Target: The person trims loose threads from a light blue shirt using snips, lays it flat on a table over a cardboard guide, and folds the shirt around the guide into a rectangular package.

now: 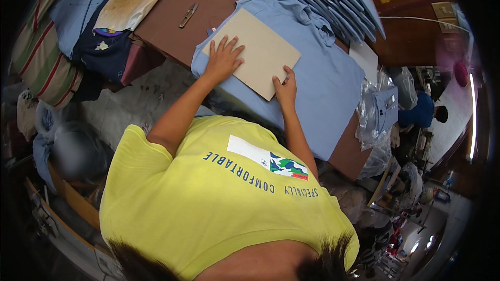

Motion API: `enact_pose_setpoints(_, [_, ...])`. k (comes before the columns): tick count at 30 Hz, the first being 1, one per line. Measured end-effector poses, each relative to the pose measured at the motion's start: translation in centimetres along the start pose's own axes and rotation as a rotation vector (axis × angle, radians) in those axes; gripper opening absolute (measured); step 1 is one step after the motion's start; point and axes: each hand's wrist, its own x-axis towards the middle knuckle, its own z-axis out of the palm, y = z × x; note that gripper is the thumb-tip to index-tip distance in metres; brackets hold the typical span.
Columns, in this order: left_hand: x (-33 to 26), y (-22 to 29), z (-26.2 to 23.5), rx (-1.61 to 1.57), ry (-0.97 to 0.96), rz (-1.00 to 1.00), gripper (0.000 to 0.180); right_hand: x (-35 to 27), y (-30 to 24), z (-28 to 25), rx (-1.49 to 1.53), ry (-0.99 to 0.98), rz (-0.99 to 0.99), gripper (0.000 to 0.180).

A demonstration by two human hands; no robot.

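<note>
A light blue shirt [317,93] lies spread across the brown table, its collar toward the far side. On top of it rests a flat, beige rectangular cardboard sheet [260,47], set at a slant. My left hand [224,61] lies on the sheet's left part, fingers spread. At the sheet's near right corner, my right hand [285,89] has its thumb and fingers apart at the edge, touching it. Whether the right fingers pinch the edge is hard to make out.
Thread snips [188,15] lie on the brown tabletop [169,28] to the left. A stack of folded blue shirts [333,0] stands at the far side. Plastic-wrapped shirts [384,106] sit to the right. Several garments [52,47] hang over the left. Another person [421,112] sits farther right.
</note>
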Motion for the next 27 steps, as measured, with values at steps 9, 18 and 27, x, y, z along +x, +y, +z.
enact_pose_setpoints(9, [0.6, 1.3, 0.0, 0.058, -0.026, -0.082, 0.046, 0.1, 0.2, -0.5, -0.024, -0.070, 0.022, 0.052])
enact_pose_setpoints(18, [3.5, 4.7, 3.6, 0.100, 0.013, 0.001, 0.058, 0.6, -0.5, -0.7, -0.091, -0.129, -0.013, 0.052])
enact_pose_setpoints(27, [3.3, 4.9, 3.6, 0.120, -0.005, -0.024, 0.057, 5.6, -3.4, -4.3, -0.556, -0.328, 0.008, 0.056])
